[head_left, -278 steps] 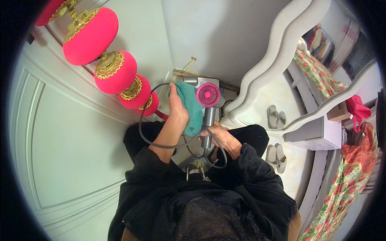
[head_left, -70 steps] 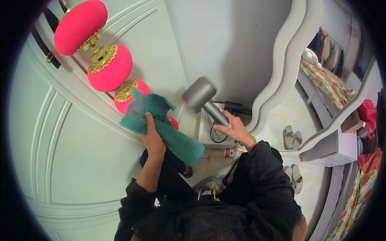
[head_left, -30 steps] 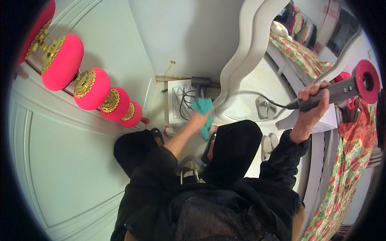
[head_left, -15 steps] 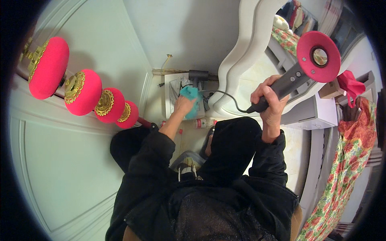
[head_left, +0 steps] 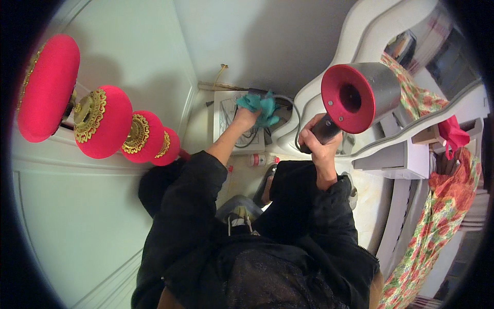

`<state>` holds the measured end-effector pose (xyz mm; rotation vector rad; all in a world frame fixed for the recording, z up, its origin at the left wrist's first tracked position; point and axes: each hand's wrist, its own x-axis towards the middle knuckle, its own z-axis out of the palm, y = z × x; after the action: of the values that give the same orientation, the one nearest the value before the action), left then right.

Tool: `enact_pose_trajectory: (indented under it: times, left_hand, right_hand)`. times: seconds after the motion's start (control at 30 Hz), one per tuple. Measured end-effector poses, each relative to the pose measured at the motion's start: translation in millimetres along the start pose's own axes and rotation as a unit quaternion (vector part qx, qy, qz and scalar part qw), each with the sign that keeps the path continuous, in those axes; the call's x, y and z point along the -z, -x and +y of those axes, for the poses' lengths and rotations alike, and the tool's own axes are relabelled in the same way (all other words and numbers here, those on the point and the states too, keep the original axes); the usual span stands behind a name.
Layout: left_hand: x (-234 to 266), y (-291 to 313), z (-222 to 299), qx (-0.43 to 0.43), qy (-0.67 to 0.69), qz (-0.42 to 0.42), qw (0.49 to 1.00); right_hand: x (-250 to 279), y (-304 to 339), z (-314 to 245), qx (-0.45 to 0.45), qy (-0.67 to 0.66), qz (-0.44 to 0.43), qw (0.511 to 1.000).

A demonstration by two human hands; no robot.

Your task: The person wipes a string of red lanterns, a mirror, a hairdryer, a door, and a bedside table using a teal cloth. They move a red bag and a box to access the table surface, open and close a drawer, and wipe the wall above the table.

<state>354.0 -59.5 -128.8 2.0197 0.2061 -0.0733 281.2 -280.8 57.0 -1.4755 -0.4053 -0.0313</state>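
My right hand (head_left: 323, 149) is wrapped round the handle of a hair dryer (head_left: 385, 90), dark grey with a red ring facing me. The dryer is held up in front of a white scalloped mirror frame (head_left: 355, 36), and its cord (head_left: 294, 105) curves left from the handle. Crumpled in my left hand (head_left: 245, 118) is a teal cloth (head_left: 264, 108), over a white flat box (head_left: 221, 103) by the wall. The cloth hides part of a dark object on the box, and my left fingertips are mostly covered by it.
A stack of pink lantern-like balls (head_left: 105, 121) with gold trim stands close on the left, before a pale door (head_left: 67, 216). A plastic bottle (head_left: 262, 159) lies on the floor. To the right are a white drawer unit (head_left: 396, 159) and a flowered cloth (head_left: 432, 226).
The hair dryer has come down and left, turning so its red ring faces me. My left hand has moved slightly right and up with the cloth. The view has shifted.
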Motion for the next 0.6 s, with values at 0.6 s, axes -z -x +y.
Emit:
enact_pose_trajectory:
  times: [0.6]
  left_hand:
    - [-20,-33,-7,0.096,0.099,0.101,0.985]
  right_hand:
    - [-1,-11,26,-0.058,-0.118,0.067,0.989]
